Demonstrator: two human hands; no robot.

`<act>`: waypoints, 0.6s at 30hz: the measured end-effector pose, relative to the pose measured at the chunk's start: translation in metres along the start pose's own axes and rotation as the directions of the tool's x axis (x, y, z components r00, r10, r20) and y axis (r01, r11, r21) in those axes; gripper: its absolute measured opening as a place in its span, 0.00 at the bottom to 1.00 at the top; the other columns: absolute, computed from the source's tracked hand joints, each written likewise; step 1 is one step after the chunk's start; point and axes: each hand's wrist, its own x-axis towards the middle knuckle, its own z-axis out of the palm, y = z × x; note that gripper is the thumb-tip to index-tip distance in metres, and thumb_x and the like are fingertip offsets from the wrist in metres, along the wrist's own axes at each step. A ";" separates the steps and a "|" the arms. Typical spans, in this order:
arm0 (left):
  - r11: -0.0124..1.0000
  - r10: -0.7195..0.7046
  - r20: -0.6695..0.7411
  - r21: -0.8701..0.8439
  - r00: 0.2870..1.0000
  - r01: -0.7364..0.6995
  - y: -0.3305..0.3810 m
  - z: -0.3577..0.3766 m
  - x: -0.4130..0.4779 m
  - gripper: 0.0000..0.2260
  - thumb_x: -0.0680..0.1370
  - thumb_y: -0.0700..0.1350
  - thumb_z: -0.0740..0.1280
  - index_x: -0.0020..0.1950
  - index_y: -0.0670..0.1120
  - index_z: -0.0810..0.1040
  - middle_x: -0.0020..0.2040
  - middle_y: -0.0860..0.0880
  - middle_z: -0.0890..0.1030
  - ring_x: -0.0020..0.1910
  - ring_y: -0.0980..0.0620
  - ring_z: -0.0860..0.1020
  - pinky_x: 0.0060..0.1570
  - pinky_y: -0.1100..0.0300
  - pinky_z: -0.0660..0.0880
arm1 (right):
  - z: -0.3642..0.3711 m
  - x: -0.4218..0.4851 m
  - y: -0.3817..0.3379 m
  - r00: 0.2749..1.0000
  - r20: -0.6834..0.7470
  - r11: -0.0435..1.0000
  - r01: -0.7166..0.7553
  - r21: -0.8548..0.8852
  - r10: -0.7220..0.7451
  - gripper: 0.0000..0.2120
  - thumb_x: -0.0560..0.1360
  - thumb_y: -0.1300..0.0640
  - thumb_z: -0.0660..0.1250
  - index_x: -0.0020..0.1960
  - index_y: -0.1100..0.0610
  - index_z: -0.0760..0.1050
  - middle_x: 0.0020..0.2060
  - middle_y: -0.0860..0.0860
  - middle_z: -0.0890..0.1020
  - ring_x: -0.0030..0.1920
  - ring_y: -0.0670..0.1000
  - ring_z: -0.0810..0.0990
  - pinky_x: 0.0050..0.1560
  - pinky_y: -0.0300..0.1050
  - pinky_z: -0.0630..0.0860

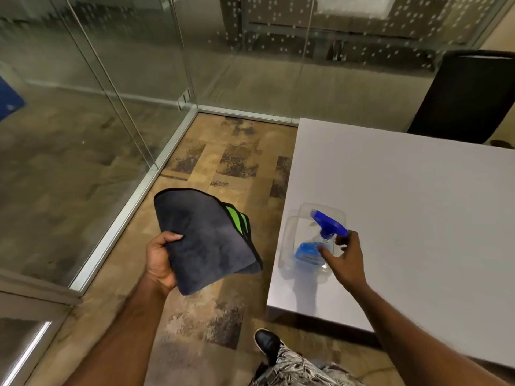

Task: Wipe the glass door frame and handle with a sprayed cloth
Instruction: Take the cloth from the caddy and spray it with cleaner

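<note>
In the head view the step in hand looks like wetting the cloth, though whether the bottle is being taken up or let go cannot be told. To do it well, the nozzle should face the broad grey side of the folded microfibre cloth (200, 246), held off the table (404, 204) so the mist lands on fabric alone, and the fold should be kept as a firm pad. The left hand (160, 263) grips the cloth's near edge, thumb on top and fingers curled beneath, forearm reaching forward over the carpet. The right hand (345, 260) reaches across the table corner, fingers loosely spread at the neck of the upright spray bottle (306, 253), not closed round it. The metal frame (119, 218) of the glass wall runs along the floor to the left, well apart from both hands; no handle shows.
</note>
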 end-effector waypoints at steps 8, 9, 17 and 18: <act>1.000 0.022 0.040 0.011 0.999 -0.022 0.001 0.010 0.007 0.18 0.75 0.41 0.57 0.42 0.45 0.88 0.44 0.44 0.87 0.44 0.42 0.86 0.44 0.48 0.83 | 0.013 0.036 -0.013 0.980 0.183 0.994 0.067 0.089 -0.082 0.26 0.68 0.59 0.79 0.61 0.56 0.71 0.48 0.48 0.80 0.47 0.45 0.80 0.47 0.33 0.79; 1.000 0.025 0.037 0.012 0.999 -0.025 0.001 0.011 0.009 0.18 0.75 0.41 0.57 0.42 0.45 0.88 0.44 0.44 0.87 0.44 0.42 0.86 0.43 0.48 0.83 | 0.015 0.038 -0.013 0.977 0.202 0.993 0.053 0.101 -0.072 0.26 0.68 0.60 0.79 0.62 0.57 0.72 0.47 0.49 0.80 0.46 0.46 0.81 0.47 0.36 0.80; 0.999 -0.011 0.061 0.032 0.998 0.009 0.002 0.015 0.015 0.15 0.68 0.42 0.62 0.46 0.44 0.87 0.48 0.43 0.86 0.47 0.41 0.85 0.51 0.47 0.79 | 0.017 0.050 -0.023 0.959 0.280 0.978 -0.025 0.205 -0.034 0.13 0.75 0.67 0.70 0.59 0.66 0.77 0.50 0.62 0.84 0.52 0.62 0.83 0.57 0.66 0.78; 0.999 -0.014 0.061 0.034 0.998 0.012 0.003 0.015 0.015 0.15 0.68 0.42 0.62 0.46 0.44 0.87 0.48 0.42 0.85 0.47 0.41 0.84 0.51 0.46 0.78 | 0.017 0.050 -0.028 0.958 0.284 0.979 -0.014 0.202 -0.045 0.13 0.75 0.67 0.70 0.59 0.67 0.77 0.50 0.62 0.84 0.52 0.62 0.83 0.57 0.67 0.78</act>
